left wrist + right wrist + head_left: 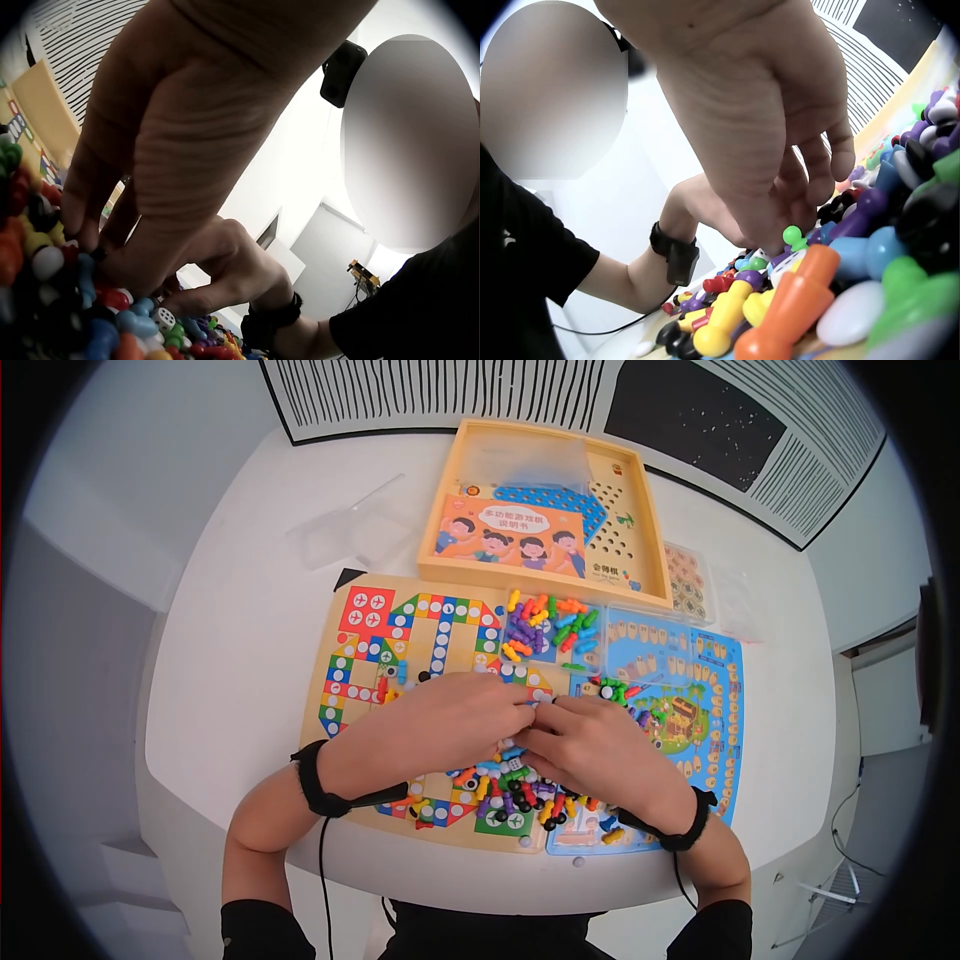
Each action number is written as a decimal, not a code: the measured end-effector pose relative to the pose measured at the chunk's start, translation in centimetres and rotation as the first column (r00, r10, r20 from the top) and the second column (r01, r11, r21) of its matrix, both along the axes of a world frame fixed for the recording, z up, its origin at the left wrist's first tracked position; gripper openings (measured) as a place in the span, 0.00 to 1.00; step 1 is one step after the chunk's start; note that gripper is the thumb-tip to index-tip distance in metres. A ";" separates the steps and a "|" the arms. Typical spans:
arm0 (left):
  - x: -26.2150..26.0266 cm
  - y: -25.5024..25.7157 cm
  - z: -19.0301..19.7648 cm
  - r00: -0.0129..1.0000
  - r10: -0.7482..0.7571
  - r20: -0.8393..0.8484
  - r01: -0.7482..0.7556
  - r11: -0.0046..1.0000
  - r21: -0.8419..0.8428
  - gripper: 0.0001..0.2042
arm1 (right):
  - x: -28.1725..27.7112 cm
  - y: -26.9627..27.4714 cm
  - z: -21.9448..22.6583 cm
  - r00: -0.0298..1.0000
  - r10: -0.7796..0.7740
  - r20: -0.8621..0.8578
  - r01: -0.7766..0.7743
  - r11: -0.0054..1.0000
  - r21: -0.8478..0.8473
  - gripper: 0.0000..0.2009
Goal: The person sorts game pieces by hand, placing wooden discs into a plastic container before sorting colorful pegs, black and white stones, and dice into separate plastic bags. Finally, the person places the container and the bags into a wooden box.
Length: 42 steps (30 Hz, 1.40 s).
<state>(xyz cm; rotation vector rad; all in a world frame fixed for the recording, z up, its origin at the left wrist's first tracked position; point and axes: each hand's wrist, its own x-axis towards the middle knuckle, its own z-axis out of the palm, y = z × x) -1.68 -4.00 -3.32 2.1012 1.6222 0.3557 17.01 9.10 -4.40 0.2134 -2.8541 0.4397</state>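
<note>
Both hands meet over a pile of mixed game pieces (520, 795) near the table's front. Fingertips of my left hand (470, 710) point down among the pieces, thumb close to the fingers. My right hand (597, 743) is beside it, thumb and bent fingers low in the pile. Whether either hand pinches a piece I cannot tell. A white die (163, 319) lies by the right hand's fingers in the left wrist view. The right wrist view shows a green pawn (793, 238) next to the right thumb, with an orange pawn (791, 300) and a white bead (851, 311) in front.
Beneath the pile lie a colourful flying-chess board (350, 660) and a blue board (715, 730). A clear tray (597, 650) holds pawns. Behind stand a wooden box (655, 550) with a booklet (510, 535), clear plastic covers (360, 525) and a container of round tokens (685, 580).
</note>
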 end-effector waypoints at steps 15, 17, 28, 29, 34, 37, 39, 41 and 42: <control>-0.4 1.2 2.3 0.991 0.000 0.131 -0.031 0.972 0.235 0.05 | 1.1 4.3 5.1 0.987 -0.161 0.017 0.162 0.982 -0.102 0.09; -0.3 1.6 2.4 0.974 0.090 0.208 -0.168 0.903 0.396 0.05 | 0.3 4.7 4.7 0.959 -0.273 -0.083 0.260 0.955 -0.140 0.09; -1.1 2.6 1.0 0.876 0.316 0.365 -0.446 0.820 0.360 0.08 | 3.5 5.6 7.3 0.914 -0.056 0.401 0.097 0.992 -0.084 0.13; -1.1 2.5 0.9 0.878 0.313 0.362 -0.439 0.829 0.346 0.09 | 3.8 5.4 6.7 0.914 -0.018 0.406 0.059 0.994 -0.087 0.14; -0.7 1.3 2.5 0.956 0.121 0.268 -0.206 0.926 0.316 0.10 | 4.1 3.6 6.2 0.895 -0.043 0.445 0.052 0.999 -0.008 0.12; -0.2 0.3 3.1 0.973 0.012 0.232 -0.078 0.958 0.276 0.10 | 4.7 3.0 4.8 0.905 -0.040 0.424 0.039 0.999 0.012 0.11; -0.1 -0.7 3.3 0.977 -0.047 0.207 -0.008 0.966 0.258 0.10 | 4.9 2.9 3.8 0.914 -0.055 0.401 0.048 0.998 0.026 0.11; 0.0 -2.3 3.5 0.979 0.003 0.204 -0.036 0.987 0.159 0.12 | 5.0 2.6 3.1 0.923 -0.063 0.379 0.032 0.996 0.087 0.10; -0.1 -3.0 3.5 0.981 -0.004 0.193 -0.025 0.989 0.148 0.12 | 5.1 2.6 2.9 0.927 -0.068 0.369 0.043 0.996 0.075 0.10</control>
